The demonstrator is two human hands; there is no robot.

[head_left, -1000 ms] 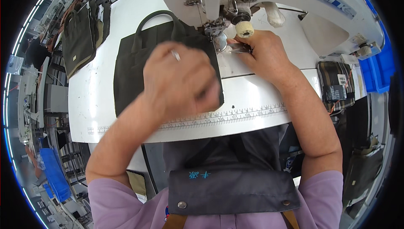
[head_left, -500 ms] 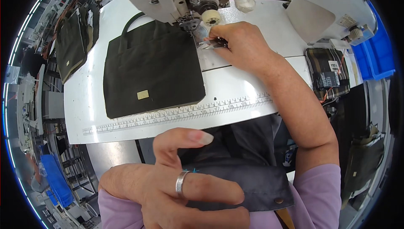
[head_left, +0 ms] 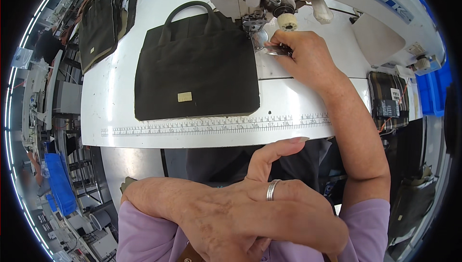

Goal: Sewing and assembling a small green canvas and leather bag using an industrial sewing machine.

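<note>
right grip [head_left: 308, 59] — closed around snips [head_left: 284, 50], right of dark bag [head_left: 197, 76] | left grip [head_left: 255, 209] — spread, wearer's side of bag | blades [head_left: 273, 50] best kept off bag

Wearer's hands [head_left: 264, 214] [head_left: 309, 57], two; silver ring [head_left: 271, 190], one; bladed tool [head_left: 279, 50], one; mid-table bag [head_left: 199, 76], one.

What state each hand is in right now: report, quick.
Left hand: open, fingers loosely bent, nothing visible in it.
Right hand: closed, holding metal-bladed thread snips.
</note>
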